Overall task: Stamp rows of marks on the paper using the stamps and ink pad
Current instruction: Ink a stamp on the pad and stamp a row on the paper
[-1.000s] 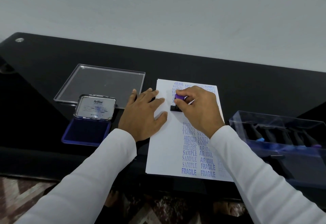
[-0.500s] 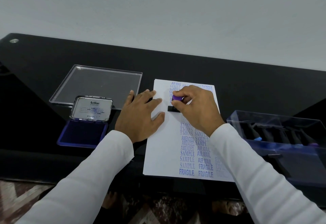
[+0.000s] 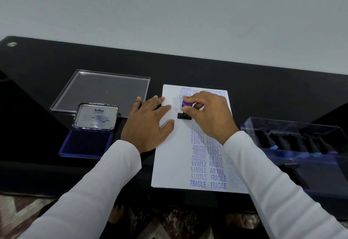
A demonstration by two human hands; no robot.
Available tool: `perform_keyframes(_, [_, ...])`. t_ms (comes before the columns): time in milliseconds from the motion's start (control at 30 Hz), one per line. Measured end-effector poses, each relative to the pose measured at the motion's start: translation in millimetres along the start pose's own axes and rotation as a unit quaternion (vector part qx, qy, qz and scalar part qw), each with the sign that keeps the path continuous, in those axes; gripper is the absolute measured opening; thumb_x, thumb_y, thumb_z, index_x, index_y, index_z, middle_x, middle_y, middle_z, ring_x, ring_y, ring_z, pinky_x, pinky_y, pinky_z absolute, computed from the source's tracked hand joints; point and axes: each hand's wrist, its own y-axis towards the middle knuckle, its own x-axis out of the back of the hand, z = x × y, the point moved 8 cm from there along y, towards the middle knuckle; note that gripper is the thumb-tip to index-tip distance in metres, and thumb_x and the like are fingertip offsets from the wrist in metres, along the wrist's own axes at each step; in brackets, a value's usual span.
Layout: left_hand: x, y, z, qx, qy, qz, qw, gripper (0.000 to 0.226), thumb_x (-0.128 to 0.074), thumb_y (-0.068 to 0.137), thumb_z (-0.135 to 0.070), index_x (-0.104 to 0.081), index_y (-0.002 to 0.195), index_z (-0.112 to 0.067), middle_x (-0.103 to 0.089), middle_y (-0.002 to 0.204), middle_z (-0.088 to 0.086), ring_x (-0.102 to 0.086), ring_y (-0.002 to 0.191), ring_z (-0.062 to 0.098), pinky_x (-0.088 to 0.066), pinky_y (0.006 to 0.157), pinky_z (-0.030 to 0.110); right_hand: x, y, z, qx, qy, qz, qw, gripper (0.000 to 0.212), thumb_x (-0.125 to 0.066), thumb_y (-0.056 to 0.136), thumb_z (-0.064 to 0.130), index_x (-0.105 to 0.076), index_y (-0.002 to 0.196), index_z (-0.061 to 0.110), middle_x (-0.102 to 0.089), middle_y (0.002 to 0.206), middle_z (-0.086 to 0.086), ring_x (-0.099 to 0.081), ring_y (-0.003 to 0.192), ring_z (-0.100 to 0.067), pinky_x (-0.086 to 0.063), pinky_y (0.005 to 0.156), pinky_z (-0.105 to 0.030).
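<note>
A white sheet of paper point(image 3: 169, 163) lies on the black table, covered with rows of blue marks such as SAMPLE, AIR MAIL, AMENDED and FRAGILE. My right hand point(image 3: 211, 118) grips a stamp point(image 3: 185, 113) with a purple knob and a black base, and the base rests on the upper part of the sheet. My left hand point(image 3: 148, 125) lies flat with fingers spread, pressing on the paper's left edge. An open blue ink pad point(image 3: 86, 142) with its Artline lid raised sits to the left of that hand.
A clear plastic lid point(image 3: 101, 90) lies flat behind the ink pad. A translucent blue box point(image 3: 301, 144) with several stamps stands at the right, touching my right sleeve. The table's front edge runs just below the paper.
The stamp has stayed pressed at about the same spot on the paper. Both hands hold their positions; only the view has shifted slightly.
</note>
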Motion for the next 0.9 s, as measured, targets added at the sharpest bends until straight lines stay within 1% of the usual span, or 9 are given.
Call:
perform_keyframes(133, [-0.2,-0.4,0.5,-0.002,0.002,-0.004,1.000,0.057,-0.042,0.093,-0.060,-0.061,0.136,-0.027,-0.050,0.150,-0.001,-0.041,0.143,0.022,-0.018,0.122,0.058,1.5,-2.6,0.0,-0.001,0.007,0.008,1.000,0.023,-0.079,0.083,0.024,-0.076,0.105,0.019,-0.069,0.096,0.009,-0.063,0.078,-0.006,-0.045,0.071,-0.004])
perform_keyframes(233, [-1.1,-0.2,1.1,-0.001,0.002,-0.002,1.000,0.056,-0.043,0.093,-0.059,-0.061,0.136,-0.027,-0.050,0.151,-0.001,-0.040,0.143,0.022,-0.017,0.122,0.057,1.4,-3.2,1.6,0.004,0.011,0.012,1.000,0.019,-0.081,0.081,0.022,-0.075,0.099,0.020,-0.067,0.090,0.011,-0.063,0.076,-0.007,-0.043,0.071,-0.001])
perform_keyframes(367, [-2.0,-0.2,1.4,-0.002,0.005,-0.005,1.000,0.054,-0.044,0.094,-0.059,-0.060,0.136,-0.028,-0.050,0.150,-0.002,-0.040,0.144,0.021,-0.016,0.123,0.056,1.2,-3.3,2.0,0.006,0.017,0.015,1.000,0.019,-0.081,0.080,0.021,-0.075,0.098,0.020,-0.067,0.089,0.010,-0.063,0.076,-0.007,-0.041,0.070,0.000])
perform_keyframes(500, [-1.6,-0.2,1.4,0.000,0.003,-0.004,1.000,0.055,-0.044,0.094,-0.059,-0.060,0.136,-0.028,-0.049,0.151,-0.002,-0.039,0.144,0.021,-0.014,0.123,0.055,0.0,-2.2,-0.5,-0.004,0.013,0.019,1.000,0.020,-0.080,0.083,0.024,-0.075,0.102,0.022,-0.067,0.093,0.011,-0.063,0.079,-0.007,-0.043,0.068,-0.003])
perform_keyframes(600, [-0.9,-0.5,1.1,0.000,0.003,-0.005,1.000,0.055,-0.044,0.094,-0.059,-0.060,0.137,-0.028,-0.049,0.152,-0.002,-0.039,0.144,0.021,-0.014,0.123,0.055,-0.4,-0.2,-2.1,-0.007,0.012,0.011,1.000,0.023,-0.078,0.084,0.025,-0.076,0.106,0.020,-0.068,0.097,0.012,-0.063,0.077,-0.006,-0.043,0.072,-0.005])
perform_keyframes(733, [-0.4,-0.7,0.8,-0.002,0.005,-0.004,1.000,0.055,-0.044,0.094,-0.058,-0.060,0.137,-0.027,-0.048,0.152,-0.001,-0.039,0.144,0.021,-0.014,0.123,0.055,-1.1,1.7,-1.9,-0.006,0.006,0.007,1.000,0.027,-0.077,0.085,0.026,-0.076,0.112,0.019,-0.071,0.107,0.007,-0.062,0.077,-0.006,-0.052,0.082,-0.021])
perform_keyframes(767, [-0.5,-0.8,0.8,-0.002,0.005,-0.004,1.000,0.055,-0.044,0.094,-0.058,-0.060,0.137,-0.027,-0.048,0.152,-0.001,-0.039,0.144,0.021,-0.014,0.124,0.055,-1.0,1.8,-1.8,-0.006,0.007,0.005,1.000,0.027,-0.077,0.086,0.027,-0.076,0.112,0.019,-0.071,0.107,0.006,-0.062,0.077,-0.006,-0.053,0.082,-0.023])
perform_keyframes(833, [-0.6,-0.8,0.7,-0.002,0.004,-0.005,1.000,0.055,-0.044,0.094,-0.058,-0.060,0.136,-0.027,-0.049,0.151,-0.001,-0.039,0.144,0.021,-0.014,0.123,0.055,-0.8,1.4,-1.4,-0.006,0.008,0.003,1.000,0.027,-0.077,0.085,0.027,-0.076,0.111,0.019,-0.072,0.107,0.006,-0.061,0.077,-0.006,-0.053,0.082,-0.023])
perform_keyframes(900, [-0.5,-0.6,0.6,-0.001,0.004,-0.005,1.000,0.055,-0.045,0.094,-0.058,-0.060,0.136,-0.027,-0.049,0.151,-0.001,-0.039,0.144,0.021,-0.015,0.123,0.055,-0.9,0.5,-1.5,-0.008,0.007,0.007,1.000,0.026,-0.078,0.084,0.027,-0.076,0.110,0.020,-0.071,0.104,0.008,-0.062,0.077,-0.006,-0.051,0.078,-0.018])
